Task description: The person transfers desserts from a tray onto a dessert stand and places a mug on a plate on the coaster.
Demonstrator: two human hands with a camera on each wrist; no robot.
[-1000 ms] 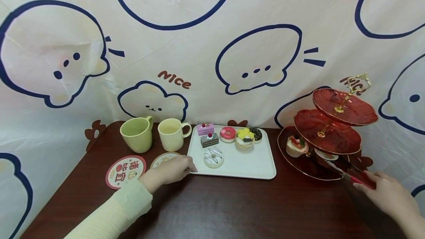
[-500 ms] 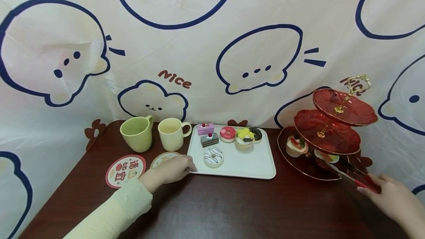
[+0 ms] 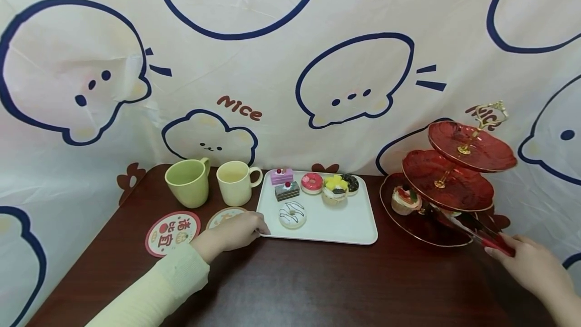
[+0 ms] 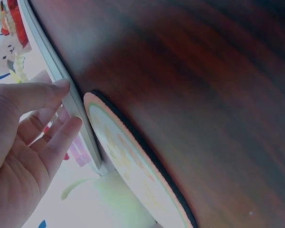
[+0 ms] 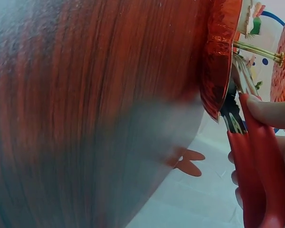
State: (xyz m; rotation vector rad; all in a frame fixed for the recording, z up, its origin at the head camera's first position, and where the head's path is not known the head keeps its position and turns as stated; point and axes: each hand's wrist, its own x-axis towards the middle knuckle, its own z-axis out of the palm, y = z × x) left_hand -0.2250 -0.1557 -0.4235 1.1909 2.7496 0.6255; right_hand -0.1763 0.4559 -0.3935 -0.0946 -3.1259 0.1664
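Note:
My left hand (image 3: 240,230) is at the near left corner of a white tray (image 3: 338,231); thumb and fingertips pinch its rim in the left wrist view. On the tray sit a white striped donut (image 3: 292,214), a pink donut (image 3: 311,183), a dark donut (image 3: 351,184), a yellow-topped tart (image 3: 335,192) and two small cake slices (image 3: 287,192). My right hand (image 3: 533,264) grips red-handled tongs (image 5: 256,156). Their tips reach into the bottom tier of a red three-tier stand (image 3: 447,178), over a pastry mostly hidden by them. Left of the tips stands a cream-topped cupcake (image 3: 405,200).
A green mug (image 3: 187,185) and a cream mug (image 3: 234,185) stand at the back left. Before them lie a red-rimmed coaster (image 3: 172,234) and a second coaster (image 3: 222,217), partly behind my left hand. A patterned cloth (image 3: 272,74) hangs behind the table.
My right hand with the tongs first drew back slightly to the right, showing more of the pastry, then moved forward and left again, covering it. The left hand and tray stay put.

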